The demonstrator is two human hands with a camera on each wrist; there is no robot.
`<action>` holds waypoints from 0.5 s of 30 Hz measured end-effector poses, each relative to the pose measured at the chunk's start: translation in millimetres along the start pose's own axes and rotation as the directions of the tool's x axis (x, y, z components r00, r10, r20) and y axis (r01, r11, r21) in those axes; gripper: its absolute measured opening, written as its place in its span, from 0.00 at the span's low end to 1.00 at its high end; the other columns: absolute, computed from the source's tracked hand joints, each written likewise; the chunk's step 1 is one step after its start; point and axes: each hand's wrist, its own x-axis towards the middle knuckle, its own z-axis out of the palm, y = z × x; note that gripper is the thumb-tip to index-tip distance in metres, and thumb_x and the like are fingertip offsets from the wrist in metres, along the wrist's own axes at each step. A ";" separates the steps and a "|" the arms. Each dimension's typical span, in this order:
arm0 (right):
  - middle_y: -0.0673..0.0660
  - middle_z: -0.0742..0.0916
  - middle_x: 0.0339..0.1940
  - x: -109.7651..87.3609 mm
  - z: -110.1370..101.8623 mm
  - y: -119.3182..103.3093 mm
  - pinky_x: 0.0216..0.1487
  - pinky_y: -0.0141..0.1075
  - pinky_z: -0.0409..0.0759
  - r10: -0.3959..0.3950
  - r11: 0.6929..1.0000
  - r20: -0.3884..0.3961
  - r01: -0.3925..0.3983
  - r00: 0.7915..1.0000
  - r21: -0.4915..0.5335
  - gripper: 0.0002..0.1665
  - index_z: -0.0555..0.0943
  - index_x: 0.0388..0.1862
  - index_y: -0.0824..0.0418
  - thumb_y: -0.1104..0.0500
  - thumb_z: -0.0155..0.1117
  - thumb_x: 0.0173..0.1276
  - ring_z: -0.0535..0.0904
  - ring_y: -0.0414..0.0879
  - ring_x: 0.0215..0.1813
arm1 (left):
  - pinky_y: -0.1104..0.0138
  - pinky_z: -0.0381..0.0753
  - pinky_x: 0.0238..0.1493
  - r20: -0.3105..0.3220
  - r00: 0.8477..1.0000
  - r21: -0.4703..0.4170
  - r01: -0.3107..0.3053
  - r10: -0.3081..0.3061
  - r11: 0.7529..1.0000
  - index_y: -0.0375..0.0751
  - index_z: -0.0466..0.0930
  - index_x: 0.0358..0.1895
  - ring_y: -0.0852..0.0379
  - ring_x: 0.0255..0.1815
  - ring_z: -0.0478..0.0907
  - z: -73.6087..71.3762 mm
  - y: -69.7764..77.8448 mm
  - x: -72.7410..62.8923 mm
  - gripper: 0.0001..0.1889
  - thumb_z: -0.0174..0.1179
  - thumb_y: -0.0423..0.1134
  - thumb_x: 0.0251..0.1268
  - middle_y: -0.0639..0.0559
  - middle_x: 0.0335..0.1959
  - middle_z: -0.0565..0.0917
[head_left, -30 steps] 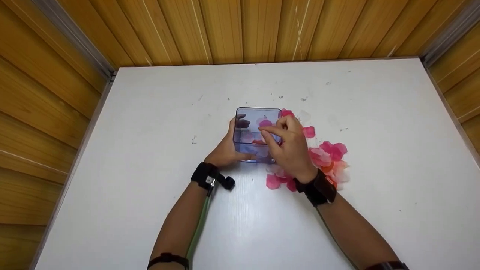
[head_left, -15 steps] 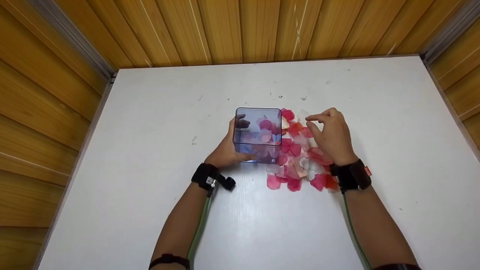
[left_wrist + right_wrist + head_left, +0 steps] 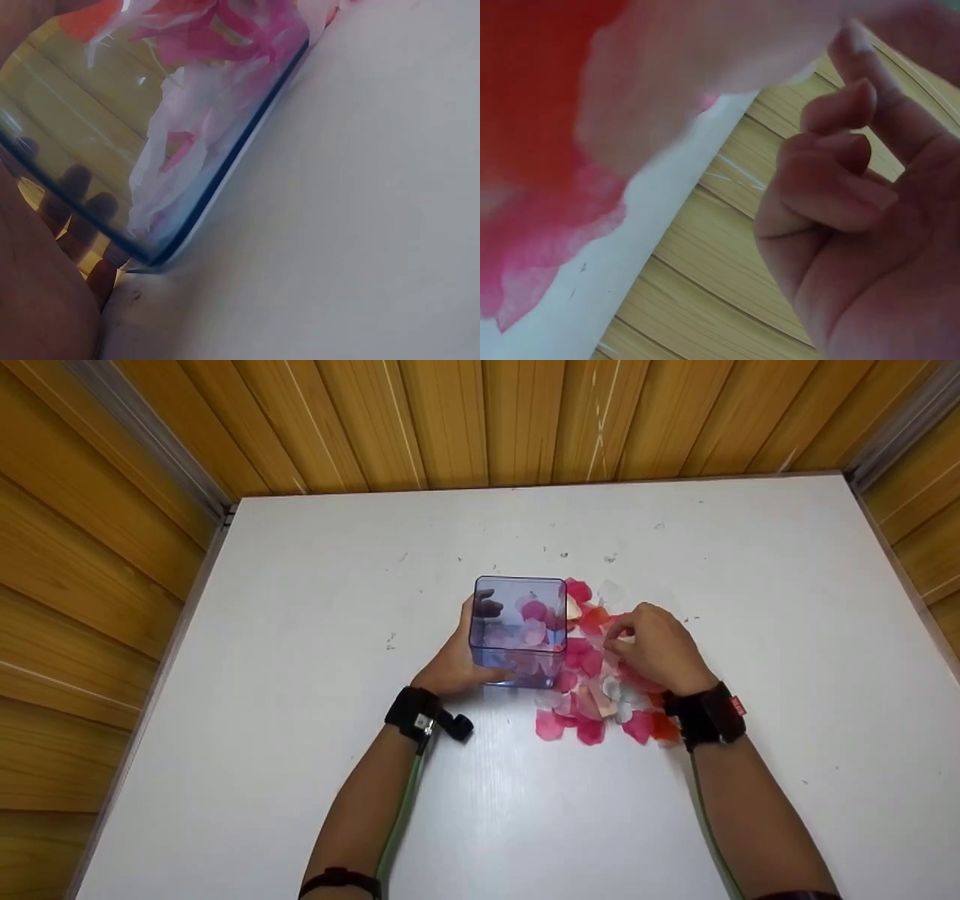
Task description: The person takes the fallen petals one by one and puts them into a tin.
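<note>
A clear bluish plastic box stands on the white table with petals showing through it. My left hand grips its left side, thumb across the front and fingers behind. The left wrist view shows pink and white artificial petals in the box. My right hand is bent over the loose petals right of the box, thumb and forefinger close together. In the right wrist view, a pale petal reaches the forefinger; whether it is pinched cannot be seen. The other fingers are curled.
Loose pink, red, orange and white petals spread beside and in front of the box on the white table. Yellow wood-like panels wall the back and sides. Black straps circle both wrists.
My right hand has moved from over the box rightward, then down to the loose petals. A pale petal now shows in the box. My left hand still holds the box in place.
</note>
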 end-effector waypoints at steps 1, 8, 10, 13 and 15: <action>0.62 0.81 0.39 -1.2 -2.1 -1.2 0.45 0.48 0.77 -0.001 1.000 -0.005 0.001 1.000 0.013 0.11 0.90 0.43 0.65 0.58 0.72 0.70 0.75 0.55 0.44 | 0.54 0.67 0.73 0.004 1.000 -0.007 -0.001 0.001 1.000 0.46 0.40 0.81 0.47 0.74 0.62 0.2 -0.4 0.3 0.65 0.83 0.38 0.45 0.39 0.74 0.61; 0.61 0.82 0.34 -8.1 -7.8 -18.7 0.41 0.42 0.69 -0.137 0.977 -0.267 0.174 0.954 0.122 0.10 0.90 0.45 0.66 0.60 0.71 0.72 0.72 0.54 0.39 | 0.54 0.67 0.73 0.004 1.000 -0.014 -0.007 0.007 1.000 0.44 0.40 0.81 0.47 0.73 0.62 0.0 0.5 0.4 0.66 0.83 0.37 0.44 0.39 0.74 0.61; 0.60 0.80 0.32 -9.6 -4.2 -26.2 0.38 0.37 0.66 -0.163 0.959 -0.377 0.236 0.912 0.157 0.09 0.90 0.44 0.66 0.61 0.72 0.70 0.70 0.51 0.36 | 0.53 0.67 0.73 0.000 1.000 -0.008 -0.004 0.004 1.000 0.44 0.40 0.81 0.47 0.74 0.63 0.3 0.7 -0.1 0.66 0.83 0.37 0.44 0.39 0.74 0.61; 0.59 0.78 0.30 -11.7 6.0 -39.5 0.32 0.32 0.64 -0.184 0.914 -0.513 0.339 0.838 0.225 0.07 0.91 0.43 0.66 0.64 0.74 0.68 0.67 0.47 0.33 | 0.52 0.66 0.74 -0.003 1.000 -0.010 -0.007 0.007 1.000 0.44 0.41 0.81 0.46 0.74 0.62 0.7 0.2 -0.3 0.65 0.83 0.37 0.45 0.38 0.74 0.61; 0.59 0.77 0.29 -13.3 15.4 -48.0 0.29 0.30 0.63 -0.199 0.873 -0.552 0.402 0.810 0.275 0.07 0.91 0.43 0.66 0.65 0.74 0.68 0.67 0.45 0.31 | 0.51 0.65 0.74 -0.006 1.000 -0.011 -0.006 0.006 1.000 0.44 0.41 0.81 0.46 0.74 0.62 0.9 0.2 -0.6 0.65 0.83 0.37 0.45 0.38 0.74 0.62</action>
